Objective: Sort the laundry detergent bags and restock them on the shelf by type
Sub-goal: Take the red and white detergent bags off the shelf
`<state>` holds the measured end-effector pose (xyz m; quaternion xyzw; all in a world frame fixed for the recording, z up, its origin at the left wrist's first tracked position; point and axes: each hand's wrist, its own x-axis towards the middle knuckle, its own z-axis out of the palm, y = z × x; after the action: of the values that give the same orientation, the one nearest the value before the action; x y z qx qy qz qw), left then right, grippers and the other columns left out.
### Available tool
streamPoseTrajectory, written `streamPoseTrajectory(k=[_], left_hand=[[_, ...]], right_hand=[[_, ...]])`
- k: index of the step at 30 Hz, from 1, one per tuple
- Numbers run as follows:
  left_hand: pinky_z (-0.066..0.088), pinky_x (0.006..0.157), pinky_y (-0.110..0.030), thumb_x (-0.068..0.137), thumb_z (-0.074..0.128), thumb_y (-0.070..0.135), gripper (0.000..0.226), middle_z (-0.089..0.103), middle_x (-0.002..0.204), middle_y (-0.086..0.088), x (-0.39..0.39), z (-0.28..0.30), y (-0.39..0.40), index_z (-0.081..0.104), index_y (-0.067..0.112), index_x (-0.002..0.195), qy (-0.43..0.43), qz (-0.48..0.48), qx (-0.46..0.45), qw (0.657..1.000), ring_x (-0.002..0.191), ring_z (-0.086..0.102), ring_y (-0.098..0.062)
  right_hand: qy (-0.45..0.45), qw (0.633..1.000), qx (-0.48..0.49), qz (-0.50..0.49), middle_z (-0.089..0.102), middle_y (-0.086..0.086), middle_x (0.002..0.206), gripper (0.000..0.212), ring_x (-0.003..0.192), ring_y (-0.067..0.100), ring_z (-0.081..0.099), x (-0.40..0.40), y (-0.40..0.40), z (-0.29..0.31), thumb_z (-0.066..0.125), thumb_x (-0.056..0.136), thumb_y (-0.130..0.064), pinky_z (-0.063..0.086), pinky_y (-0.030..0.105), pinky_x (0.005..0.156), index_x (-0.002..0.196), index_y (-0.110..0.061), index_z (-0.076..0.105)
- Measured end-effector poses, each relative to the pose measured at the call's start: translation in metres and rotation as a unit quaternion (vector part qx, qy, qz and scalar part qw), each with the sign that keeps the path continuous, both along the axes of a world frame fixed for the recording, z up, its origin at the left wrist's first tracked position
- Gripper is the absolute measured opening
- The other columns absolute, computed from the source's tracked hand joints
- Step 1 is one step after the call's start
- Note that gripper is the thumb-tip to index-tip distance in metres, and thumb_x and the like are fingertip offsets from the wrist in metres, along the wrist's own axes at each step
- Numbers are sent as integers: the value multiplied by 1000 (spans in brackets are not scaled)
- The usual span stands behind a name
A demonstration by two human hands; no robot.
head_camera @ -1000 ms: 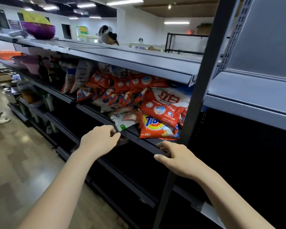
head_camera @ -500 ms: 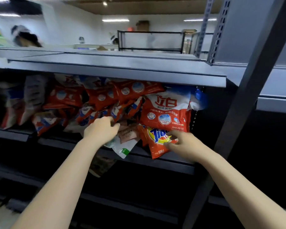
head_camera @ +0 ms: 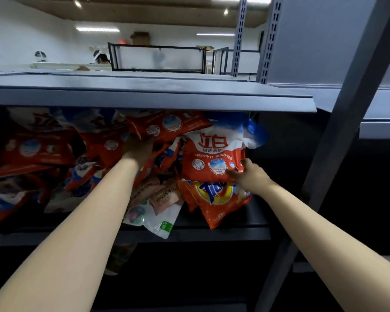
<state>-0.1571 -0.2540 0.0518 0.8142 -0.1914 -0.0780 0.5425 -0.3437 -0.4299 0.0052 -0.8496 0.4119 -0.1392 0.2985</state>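
A heap of detergent bags fills the middle shelf (head_camera: 223,234). On its right side a red-and-white bag (head_camera: 209,152) stands over an orange Tide bag (head_camera: 216,199). My right hand (head_camera: 249,174) touches the red-and-white bag's lower right corner, fingers lying on its front and thumb at its edge. My left hand (head_camera: 138,149) reaches deep into the heap, right under a red bag (head_camera: 167,127) lying crosswise at the top. Its fingers are in shadow among the bags. A white-and-green pouch (head_camera: 160,224) hangs over the shelf's front edge.
The upper shelf board (head_camera: 144,97) sits low over the heap. A grey upright post (head_camera: 338,136) stands just right of my right hand. More red bags (head_camera: 32,152) are piled to the left. The shelf space to the right and below is dark. A person's head (head_camera: 100,57) shows behind the shelving.
The view has come closer to the shelf. My left hand has pushed up and deeper into the heap. My right hand has risen from the Tide bag to the red-and-white bag.
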Motion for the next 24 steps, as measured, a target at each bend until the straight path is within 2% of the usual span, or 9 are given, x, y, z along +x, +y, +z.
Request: streamPoseTrajectory(k=[2,4,7,9,11,14,18,20,24], left_hand=[[35,82,-26,99,43,35,53,45,139,-7,2,1,-9,32,11,145,69,25,-96,993,128,43,-26],[37,80,-25,96,51,36,56,46,141,-9,7,3,-14,35,11,144,122,35,-166,978,126,47,-26],[48,73,-21,96,50,32,54,47,141,-12,23,-1,-18,37,8,143,120,43,-198,972,124,50,-27],[50,88,-31,92,55,38,61,46,142,-11,32,-2,-16,37,10,144,128,56,-212,967,125,48,-28],[43,100,-39,81,65,50,77,48,140,-9,41,-3,-16,39,14,143,157,41,-235,958,122,51,-28],[49,91,-38,70,69,61,87,55,130,-5,49,-2,-18,44,15,140,170,26,-217,961,112,58,-27],[49,93,-39,92,54,44,62,48,140,-12,54,-1,-25,40,10,142,117,55,-146,981,121,51,-30],[49,84,-33,100,43,27,46,45,141,-16,50,3,-25,39,5,140,77,49,-99,991,126,47,-32],[27,108,-36,100,37,3,44,31,147,-24,32,14,-21,27,-5,142,1,161,11,987,136,31,-34]], right_hand=[[-25,997,72,-16,55,8,127,68,112,27,57,7,-6,-6,59,88,-49,48,39,93,139,-12,34],[-59,989,137,-19,55,9,131,78,114,29,57,13,-13,-11,62,83,-53,47,43,98,141,-11,31],[-119,977,175,-36,62,6,123,102,106,28,62,25,-35,-24,72,51,-72,51,46,94,132,-17,44],[-149,970,183,-59,66,5,112,99,101,28,64,30,-49,-30,71,37,-77,52,47,91,116,-20,53],[-171,960,208,-75,68,7,104,80,95,29,67,28,-47,-24,75,48,-70,54,47,87,106,-18,56],[-188,939,280,-66,72,12,95,59,80,28,71,27,-44,-16,80,68,-49,58,38,71,106,-8,64],[-208,918,332,-66,72,13,90,39,73,25,69,34,-41,-19,76,79,-27,58,34,64,106,-2,65],[-219,917,320,-92,70,14,93,36,75,26,68,36,-41,-20,72,83,-23,58,38,73,109,1,63],[-228,916,307,-122,69,15,103,31,92,32,67,33,-36,-13,66,87,-30,53,47,91,105,-5,63]])
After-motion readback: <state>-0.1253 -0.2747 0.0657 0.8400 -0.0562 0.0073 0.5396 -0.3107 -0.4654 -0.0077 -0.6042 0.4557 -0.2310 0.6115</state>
